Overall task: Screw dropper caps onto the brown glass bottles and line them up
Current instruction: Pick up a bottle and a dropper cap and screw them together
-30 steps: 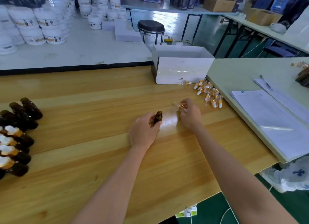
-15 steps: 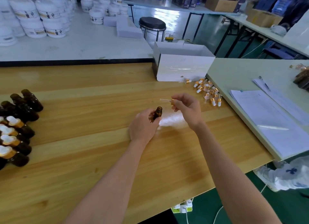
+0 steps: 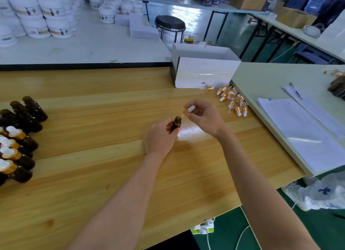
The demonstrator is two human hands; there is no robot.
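My left hand (image 3: pixel 160 137) grips an open brown glass bottle (image 3: pixel 176 123) upright on the wooden table (image 3: pixel 112 175). My right hand (image 3: pixel 203 115) pinches a dropper cap (image 3: pixel 188 110) with a white bulb and gold collar, tilted, its glass tip at the bottle's mouth. A pile of loose dropper caps (image 3: pixel 233 100) lies to the right. At the left edge stand uncapped brown bottles (image 3: pixel 28 113) and, nearer me, capped bottles (image 3: pixel 15 152).
A white open box (image 3: pixel 203 72) stands behind the cap pile. A pale table with papers (image 3: pixel 302 126) and a pen adjoins on the right. White jars (image 3: pixel 46 20) crowd the far table, and a black stool (image 3: pixel 169 24) stands beyond.
My right hand picked a dropper cap from near the pile, turned it bulb up, and brought its tip to the bottle's mouth. The left hand kept hold of the bottle.
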